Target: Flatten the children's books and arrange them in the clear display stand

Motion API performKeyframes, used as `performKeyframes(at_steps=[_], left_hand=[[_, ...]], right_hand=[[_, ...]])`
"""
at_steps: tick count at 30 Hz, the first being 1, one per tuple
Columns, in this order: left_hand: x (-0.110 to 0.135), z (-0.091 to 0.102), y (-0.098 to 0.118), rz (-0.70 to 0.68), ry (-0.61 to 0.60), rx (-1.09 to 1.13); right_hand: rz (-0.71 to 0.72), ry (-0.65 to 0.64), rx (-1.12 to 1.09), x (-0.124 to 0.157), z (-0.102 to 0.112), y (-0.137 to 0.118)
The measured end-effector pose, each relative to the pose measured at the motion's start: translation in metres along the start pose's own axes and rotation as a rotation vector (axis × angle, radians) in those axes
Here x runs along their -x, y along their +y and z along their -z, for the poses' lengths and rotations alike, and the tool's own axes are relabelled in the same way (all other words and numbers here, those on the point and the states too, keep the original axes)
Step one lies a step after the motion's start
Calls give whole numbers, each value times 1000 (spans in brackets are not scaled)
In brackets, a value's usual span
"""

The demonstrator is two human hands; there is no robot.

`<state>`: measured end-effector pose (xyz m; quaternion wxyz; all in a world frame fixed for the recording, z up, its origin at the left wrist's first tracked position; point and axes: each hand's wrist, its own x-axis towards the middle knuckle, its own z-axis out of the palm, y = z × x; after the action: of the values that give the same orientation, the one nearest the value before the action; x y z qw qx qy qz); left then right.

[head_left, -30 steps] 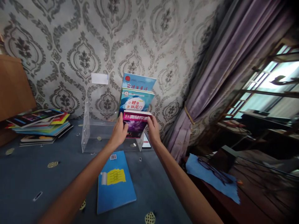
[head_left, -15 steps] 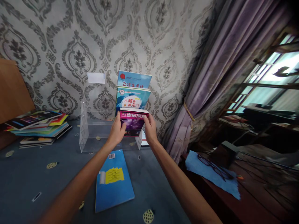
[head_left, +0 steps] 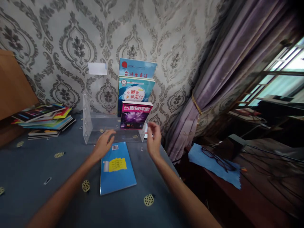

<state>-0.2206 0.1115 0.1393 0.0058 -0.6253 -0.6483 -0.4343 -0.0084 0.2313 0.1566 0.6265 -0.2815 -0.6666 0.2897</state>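
A clear acrylic book rack stands by the wall. In its right half, three books rise in steps: a light-blue book at the back, a teal book in the middle, and a purple magazine-like book in front. My left hand hovers by the rack's front edge, fingers apart, holding nothing. To the right of the purple book is my right hand, empty, its fingers curved and apart. Below them a blue book lies flat, showing a barcode and a yellow patch.
A messy pile of books sits at the left beside a brown wooden panel. A phone-like object is partly hidden behind my right hand. At the right, glasses rest on a blue cloth, near a purple curtain and cables.
Both hands have let go of the purple book, which now stands in the rack. My left hand has drawn down and left, my right hand slightly down. The view has tilted down.
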Motion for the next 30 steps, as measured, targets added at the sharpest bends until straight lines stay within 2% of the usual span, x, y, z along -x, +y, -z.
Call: performKeyframes(at_steps=[3, 5, 7, 9, 12, 16, 23, 30], left_hand=[[40, 1, -14, 5, -16, -184], [56, -1, -16, 5, 6, -304], [66, -3, -16, 13, -7, -391], [71, -7, -18, 27, -45, -437], [76, -15, -25, 50, -68, -450], [79, -19, -35, 46, -60, -446], [79, -17, -36, 56, -83, -429], [77, -17, -29, 83, -142, -443]], right_hand=[[44, -527, 132, 48, -9, -6], [88, -818, 238, 69, -23, -9], [154, -1001, 323, 80, -38, -12], [218, -1088, 397, 82, -52, -15], [258, -1120, 478, 81, -66, -17], [237, -1111, 520, 78, -70, -14], [52, -1005, 593, 77, -53, -5], [-14, -962, 598, 79, -38, -2]])
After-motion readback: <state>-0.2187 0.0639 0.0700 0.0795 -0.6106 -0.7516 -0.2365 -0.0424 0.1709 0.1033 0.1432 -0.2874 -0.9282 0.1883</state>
